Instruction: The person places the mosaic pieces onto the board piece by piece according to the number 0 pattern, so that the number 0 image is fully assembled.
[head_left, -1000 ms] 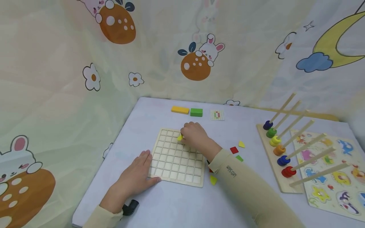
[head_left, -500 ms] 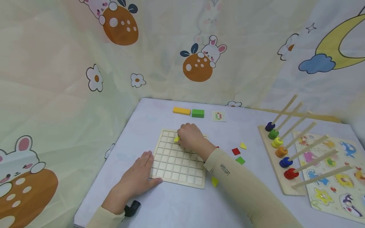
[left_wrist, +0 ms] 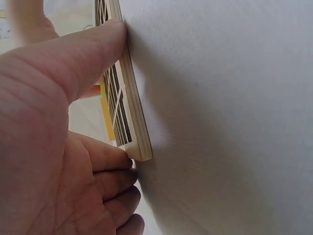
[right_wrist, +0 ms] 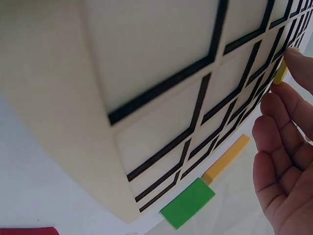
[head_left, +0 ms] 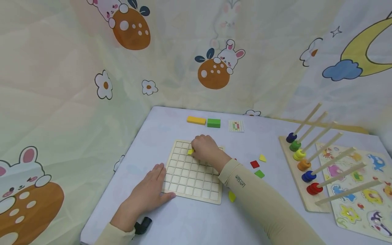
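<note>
A wooden grid board [head_left: 193, 173] lies flat on the pale table [head_left: 190, 221]. My right hand [head_left: 203, 148] hovers over its far rows and pinches a small yellow tile [head_left: 190, 151] at the fingertips, low over a cell. In the right wrist view the yellow tile [right_wrist: 280, 73] shows beside my fingers [right_wrist: 283, 142], with the board [right_wrist: 161, 122] close up. My left hand [head_left: 150, 190] rests flat at the board's near left corner. In the left wrist view its thumb [left_wrist: 93, 49] presses the board's edge [left_wrist: 133, 107].
Loose red [head_left: 254, 164], green [head_left: 259, 174] and yellow [head_left: 262, 158] tiles lie right of the board, another yellow one [head_left: 232, 196] at its near right corner. A yellow block [head_left: 196, 120], green block [head_left: 213, 123] and pattern card [head_left: 236, 126] sit behind. Ring rack [head_left: 306, 190] and animal puzzle [head_left: 361, 200] stand right.
My right hand has carried the yellow tile a little to the left over the board's far rows. The left hand has stayed at the board's corner.
</note>
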A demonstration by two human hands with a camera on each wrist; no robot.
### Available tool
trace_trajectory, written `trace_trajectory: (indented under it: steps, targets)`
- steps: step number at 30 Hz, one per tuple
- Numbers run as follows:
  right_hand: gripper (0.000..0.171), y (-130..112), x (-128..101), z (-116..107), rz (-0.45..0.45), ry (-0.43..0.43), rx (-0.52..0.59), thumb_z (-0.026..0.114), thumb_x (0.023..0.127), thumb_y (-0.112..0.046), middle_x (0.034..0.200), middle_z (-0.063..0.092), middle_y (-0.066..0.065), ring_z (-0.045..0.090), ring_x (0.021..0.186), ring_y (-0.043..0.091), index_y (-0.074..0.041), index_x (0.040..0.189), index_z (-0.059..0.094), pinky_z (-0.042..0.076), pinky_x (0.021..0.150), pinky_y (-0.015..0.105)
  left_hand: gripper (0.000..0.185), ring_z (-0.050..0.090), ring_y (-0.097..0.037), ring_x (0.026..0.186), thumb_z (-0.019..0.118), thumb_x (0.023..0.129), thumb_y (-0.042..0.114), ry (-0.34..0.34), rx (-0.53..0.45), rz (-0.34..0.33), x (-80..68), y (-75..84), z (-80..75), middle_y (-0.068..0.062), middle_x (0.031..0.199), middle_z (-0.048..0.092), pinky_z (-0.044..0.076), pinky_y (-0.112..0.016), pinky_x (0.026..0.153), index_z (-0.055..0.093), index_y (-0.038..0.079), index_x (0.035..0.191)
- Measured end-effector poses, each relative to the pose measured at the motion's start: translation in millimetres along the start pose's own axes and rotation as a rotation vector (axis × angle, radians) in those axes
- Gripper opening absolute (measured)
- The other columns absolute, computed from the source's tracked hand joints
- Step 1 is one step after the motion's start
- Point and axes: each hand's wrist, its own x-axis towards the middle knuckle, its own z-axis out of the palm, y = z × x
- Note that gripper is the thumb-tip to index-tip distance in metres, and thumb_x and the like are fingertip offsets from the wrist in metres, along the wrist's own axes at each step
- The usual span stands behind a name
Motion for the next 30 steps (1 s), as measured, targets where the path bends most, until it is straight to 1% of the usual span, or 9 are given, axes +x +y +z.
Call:
trace_trajectory:
  steps: [12,19,22,26,30]
  targets:
    - [0.013,-0.7,0.0,-1.6,-0.003,0.002,0.071,0.083,0.091,-0.024,0.093,0.076,0.002,0.069,0.088,0.02,-0.011,0.092,0.082,0.058,0.086,0.041,0.107,0.016,-0.036,0.164,0.071,0.092,0.062,0.005,-0.001,-0.001,-1.1,-1.0,0.5,-0.019,0.175,0.018,0.026,-0.052,0.132,0.026,-0.003,0.163]
    - [0.013,0.2,1.8,-1.3,0.008,-0.01,0.07,0.083,0.09,-0.024,0.09,0.075,0.0,0.065,0.084,0.018,-0.011,0.088,0.081,0.057,0.084,0.04,0.107,0.016,-0.035,0.164,0.071,0.092,0.062,0.005,0.0,0.0,-2.1,-1.2,0.8,-0.018,0.175,0.018,0.025,-0.052,0.132,0.026,-0.003,0.163]
    - [0.012,-0.7,1.8,-2.3,0.002,0.001,0.073,0.082,0.091,-0.024,0.093,0.075,0.0,0.065,0.086,0.018,-0.012,0.09,0.081,0.057,0.086,0.04,0.106,0.017,-0.036,0.164,0.072,0.091,0.061,0.009,-0.002,0.005,-2.2,-1.1,0.6,-0.019,0.175,0.019,0.026,-0.052,0.131,0.027,-0.004,0.163]
    - [0.01,-3.0,1.5,-4.3,-0.007,0.018,0.088,0.081,0.093,-0.021,0.099,0.078,0.001,0.069,0.092,0.019,-0.012,0.096,0.083,0.057,0.091,0.041,0.106,0.016,-0.036,0.164,0.071,0.092,0.062,0.008,-0.001,0.002,-2.2,-0.7,-0.1,-0.019,0.175,0.019,0.025,-0.052,0.132,0.026,-0.004,0.163]
    - [0.009,-4.8,2.0,-4.9,-0.006,0.004,0.087,0.08,0.093,-0.018,0.099,0.078,0.002,0.07,0.095,0.02,-0.011,0.097,0.083,0.057,0.093,0.041,0.106,0.016,-0.036,0.164,0.071,0.092,0.061,0.007,0.0,-0.003,-2.2,-0.3,-0.6,-0.019,0.175,0.018,0.025,-0.051,0.132,0.026,-0.004,0.163]
